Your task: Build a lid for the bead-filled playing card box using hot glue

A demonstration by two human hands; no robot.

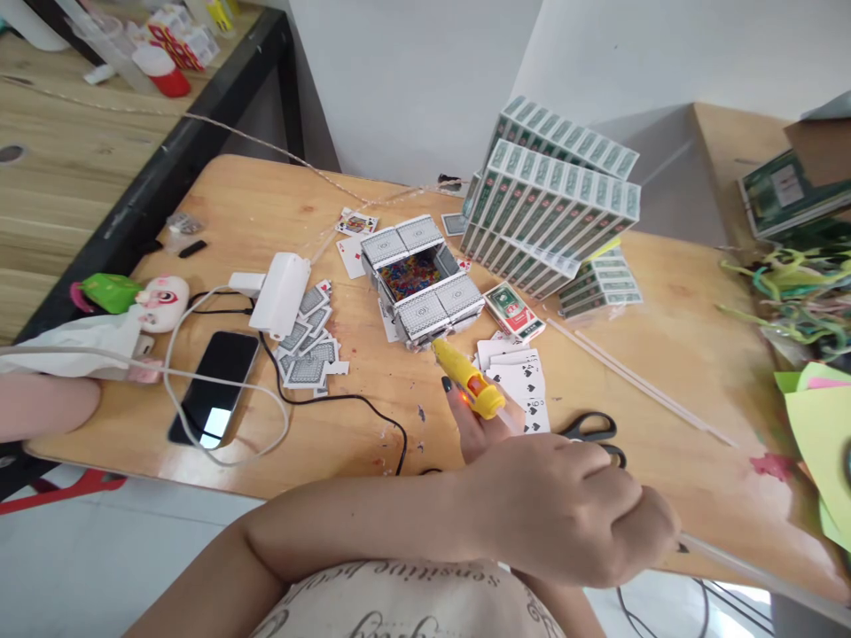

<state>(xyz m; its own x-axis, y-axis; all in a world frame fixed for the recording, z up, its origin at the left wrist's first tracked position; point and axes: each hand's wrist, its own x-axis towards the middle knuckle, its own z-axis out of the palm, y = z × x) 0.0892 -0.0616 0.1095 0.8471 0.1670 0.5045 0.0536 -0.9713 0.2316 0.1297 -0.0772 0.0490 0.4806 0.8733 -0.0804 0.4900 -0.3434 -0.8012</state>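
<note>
The fingers of the right hand [473, 436] are closed around the yellow glue gun [455, 361], and its tip points down at the near edge of the box [421, 312]. This grip probably serves to steer the tip; whether it touches the edge, I cannot tell. The fingers of the left hand [585, 509] are clenched, and a long clear stick [737, 567] comes out beyond them toward the lower right. It seems that this hand holds the stick in line behind the gun, and for this the left arm crosses in front of the body. The box, covered with playing cards, stands on the surface [671, 310] just ahead of the tip, open side up, which keeps the coloured beads [409, 276] inside. Beside it lie a red and green pack [514, 312] and the spade cards [520, 377], and on its other side the grey-backed cards [309, 361], probably within easy reach. Black scissors [590, 426] rest near the left hand. Farther out, many packs [565, 195] stand in tight rows behind the box, perhaps to save room, while the phone [214, 390] and a white adapter [280, 294] lie to the left.
</note>
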